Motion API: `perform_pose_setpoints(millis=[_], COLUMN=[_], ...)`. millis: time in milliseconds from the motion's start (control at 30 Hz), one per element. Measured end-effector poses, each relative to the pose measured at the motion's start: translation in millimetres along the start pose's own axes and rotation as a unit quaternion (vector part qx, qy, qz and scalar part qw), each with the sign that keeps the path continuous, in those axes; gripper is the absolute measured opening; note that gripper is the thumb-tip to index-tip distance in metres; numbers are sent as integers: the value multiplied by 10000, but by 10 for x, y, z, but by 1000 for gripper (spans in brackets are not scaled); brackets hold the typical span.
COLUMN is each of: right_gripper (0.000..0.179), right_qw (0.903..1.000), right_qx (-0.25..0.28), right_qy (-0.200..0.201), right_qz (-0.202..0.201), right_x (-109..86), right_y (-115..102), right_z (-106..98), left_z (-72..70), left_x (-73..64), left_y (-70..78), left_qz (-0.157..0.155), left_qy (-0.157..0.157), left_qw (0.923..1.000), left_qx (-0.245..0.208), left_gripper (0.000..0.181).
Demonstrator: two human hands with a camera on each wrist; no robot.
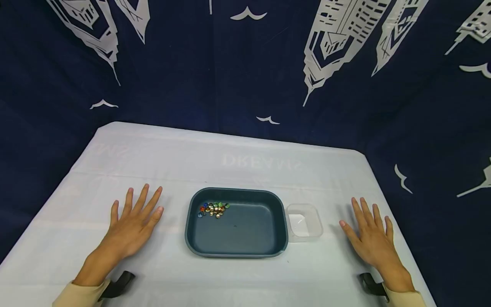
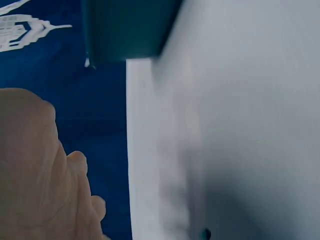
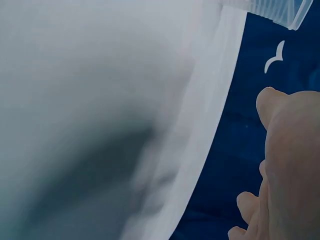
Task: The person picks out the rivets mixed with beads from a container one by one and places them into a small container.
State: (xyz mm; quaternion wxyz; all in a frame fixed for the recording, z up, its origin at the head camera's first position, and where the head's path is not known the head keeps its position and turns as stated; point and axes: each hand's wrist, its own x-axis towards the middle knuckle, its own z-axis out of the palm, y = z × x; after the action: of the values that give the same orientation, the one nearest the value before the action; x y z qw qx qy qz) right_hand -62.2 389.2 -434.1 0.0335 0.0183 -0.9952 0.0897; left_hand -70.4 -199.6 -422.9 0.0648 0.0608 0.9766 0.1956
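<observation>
A dark teal tray sits near the middle of the white-covered table. Inside its upper left part lies a cluster of small shiny glass beads in gold, green, blue and red. Against the tray's right side stands a clear plastic container. To the left of the tray my left hand is spread with straight fingers, holding nothing. My right hand is spread likewise, to the right of the clear container, and holds nothing. In the wrist views both hands show above the cloth, shadows below them.
The table has a white cloth with faint lettering. Beyond its far edge hangs a dark blue cloth printed with white buildings and birds. A black strap piece is at the left wrist, another black piece at the right.
</observation>
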Motion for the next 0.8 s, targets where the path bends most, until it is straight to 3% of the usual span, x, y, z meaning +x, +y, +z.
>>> perform_pose_setpoints(millis=[133,467,800], right_gripper=[77,74,74], right_qw=[9999,9996,9991], right_qx=[80,174,121], right_qy=[45,39,107], right_qz=[-109,-230,-397], right_x=[7,76,111], right_y=[-41,-188,-265], right_z=[-38,-73,-51], left_z=[15,69,115], left_x=[10,33,67], left_y=[53,123,225], left_qz=[124,158,379], left_qy=[-178,-161,-106], left_qw=[9989,9977,9958], left_qx=[-408,-632,-821], left_gripper=[62,63,63])
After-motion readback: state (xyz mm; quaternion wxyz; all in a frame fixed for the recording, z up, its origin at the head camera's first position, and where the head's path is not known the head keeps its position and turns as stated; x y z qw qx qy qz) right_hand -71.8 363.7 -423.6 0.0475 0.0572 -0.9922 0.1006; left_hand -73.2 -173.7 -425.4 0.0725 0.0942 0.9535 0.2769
